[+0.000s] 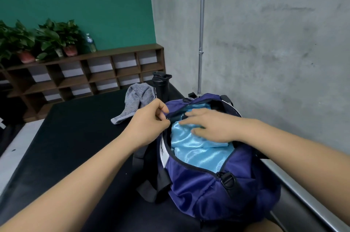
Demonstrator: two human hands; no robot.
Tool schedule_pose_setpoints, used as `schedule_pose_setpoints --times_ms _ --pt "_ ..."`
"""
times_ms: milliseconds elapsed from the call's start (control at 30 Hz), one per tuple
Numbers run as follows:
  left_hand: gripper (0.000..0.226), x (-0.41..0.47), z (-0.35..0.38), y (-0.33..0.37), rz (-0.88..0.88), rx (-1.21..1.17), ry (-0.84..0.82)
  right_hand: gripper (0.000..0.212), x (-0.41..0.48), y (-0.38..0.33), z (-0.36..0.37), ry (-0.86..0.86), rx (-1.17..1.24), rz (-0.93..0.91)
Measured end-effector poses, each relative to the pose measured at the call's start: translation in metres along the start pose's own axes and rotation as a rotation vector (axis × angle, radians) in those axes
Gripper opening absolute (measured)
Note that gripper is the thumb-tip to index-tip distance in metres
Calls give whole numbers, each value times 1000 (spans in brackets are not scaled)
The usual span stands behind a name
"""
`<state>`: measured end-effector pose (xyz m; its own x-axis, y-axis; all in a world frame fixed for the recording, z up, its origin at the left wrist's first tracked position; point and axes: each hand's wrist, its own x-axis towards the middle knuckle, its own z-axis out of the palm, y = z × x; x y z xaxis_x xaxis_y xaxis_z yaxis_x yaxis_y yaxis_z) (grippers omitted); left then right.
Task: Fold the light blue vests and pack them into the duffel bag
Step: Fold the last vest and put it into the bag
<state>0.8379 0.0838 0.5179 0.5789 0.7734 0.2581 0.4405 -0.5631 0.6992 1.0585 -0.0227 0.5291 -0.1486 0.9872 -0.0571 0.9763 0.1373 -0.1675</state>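
A navy blue duffel bag [204,184] lies on the black table with its top zipper open. Shiny light blue vests [197,152] fill the opening. My left hand [149,123] pinches the bag's left zipper edge and holds it aside. My right hand [206,125] lies flat on the vests inside the bag, fingers spread and pressing down on the fabric. The far part of the vests shows under the bag's upper flap.
A grey striped cloth [134,103] lies crumpled on the black table [72,137] behind the bag, next to a black bottle [161,85]. A grey concrete wall is close on the right. Wooden shelves [91,74] with potted plants stand at the back left.
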Motion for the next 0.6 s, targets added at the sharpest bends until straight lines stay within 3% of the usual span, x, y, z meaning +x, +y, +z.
schedule_pose_setpoints --times_ms 100,200,300,467,600 --pt "18 -4 -4 -24 -54 -133 -13 47 -4 -17 -8 227 65 42" --pt "19 -9 -9 -58 -108 -121 11 48 2 -43 1 348 190 33" --pt "14 -17 -18 -92 -166 -17 26 49 11 -83 18 381 204 25" --pt "13 -21 -34 -148 -240 111 39 45 28 -163 64 510 28 -61" --pt "21 -9 -41 -193 -258 210 43 43 52 -208 111 425 52 -48"
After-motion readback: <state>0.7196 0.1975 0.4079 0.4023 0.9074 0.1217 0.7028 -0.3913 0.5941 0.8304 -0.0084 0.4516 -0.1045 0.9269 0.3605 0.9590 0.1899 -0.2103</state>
